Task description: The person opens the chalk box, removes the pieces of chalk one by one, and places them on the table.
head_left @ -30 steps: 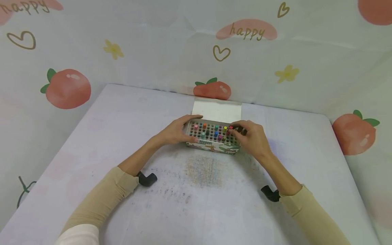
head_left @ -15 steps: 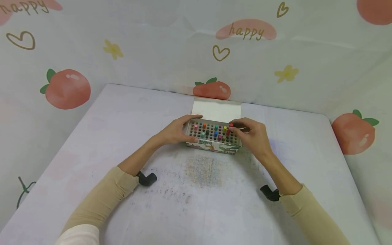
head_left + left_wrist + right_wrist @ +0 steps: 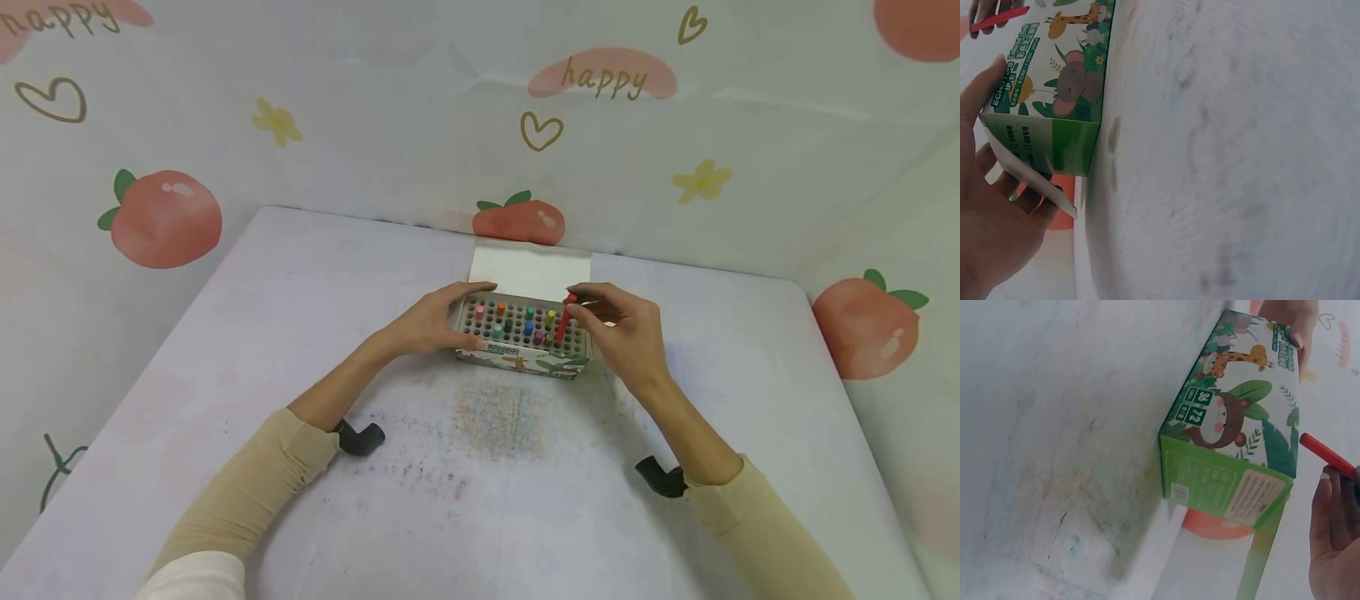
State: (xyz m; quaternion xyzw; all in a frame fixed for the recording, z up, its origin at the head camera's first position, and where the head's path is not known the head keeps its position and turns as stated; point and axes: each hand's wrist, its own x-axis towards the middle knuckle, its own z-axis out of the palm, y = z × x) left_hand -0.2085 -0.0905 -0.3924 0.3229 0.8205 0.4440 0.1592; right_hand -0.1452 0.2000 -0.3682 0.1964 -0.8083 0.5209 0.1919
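Observation:
A printed cardboard box (image 3: 521, 362) with rows of round holes in its top stands on the table. Several coloured marker pens, among them a pink one (image 3: 480, 312) and an orange one (image 3: 501, 308), stick up from the holes. My left hand (image 3: 429, 322) grips the box's left end, thumb at the front edge and fingers toward the back. Above the box's right side, my right hand (image 3: 628, 332) pinches a red marker pen (image 3: 564, 323) by its upper end. It hangs tilted, and in the right wrist view the marker pen (image 3: 1327, 454) shows clear of the box's top edge.
The box's white lid (image 3: 531, 267) lies folded back behind it. Smudges of colour (image 3: 501, 421) mark the white table in front. A printed cloth (image 3: 420, 108) hangs behind the table. Black curved pieces (image 3: 363, 439) sit by both forearms.
My right hand has drawn the red marker pen upward out of the box's holes and shifted slightly right. My left hand stays on the box.

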